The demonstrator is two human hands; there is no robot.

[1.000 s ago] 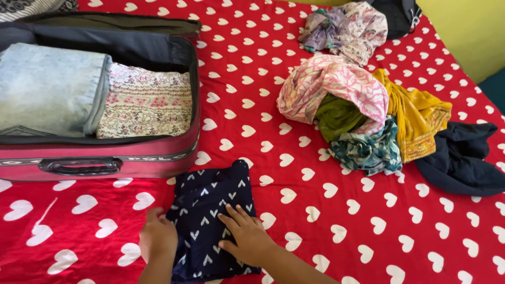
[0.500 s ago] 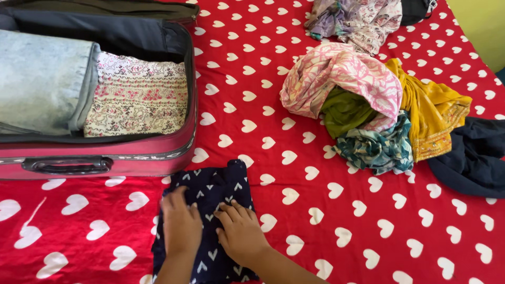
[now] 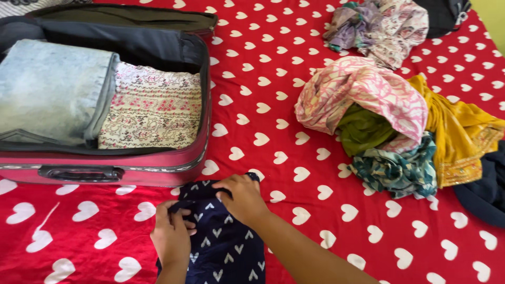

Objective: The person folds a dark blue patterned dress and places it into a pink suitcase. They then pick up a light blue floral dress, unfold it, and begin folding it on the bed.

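A folded navy cloth with small white marks [image 3: 223, 250] lies on the red bedsheet near the front edge. My left hand [image 3: 171, 234] pinches its left top edge. My right hand [image 3: 243, 197] grips its far top edge, fingers curled over the fabric. Just beyond the cloth stands an open pink suitcase [image 3: 131, 169] holding folded pale blue denim [image 3: 50, 89] and a folded cream floral garment [image 3: 152, 108].
A heap of loose clothes lies to the right: pink-and-white [image 3: 368, 89], olive green [image 3: 363, 129], teal patterned [image 3: 397, 171], mustard yellow [image 3: 463, 134] and dark navy [image 3: 486, 192]. Another crumpled pale garment [image 3: 379, 26] lies farther back. The sheet [image 3: 273, 84] is red with white hearts.
Both hands moved from pressing flat on the navy cloth up to its far edge and closed on it. The view shifted a little, so everything sits further right.
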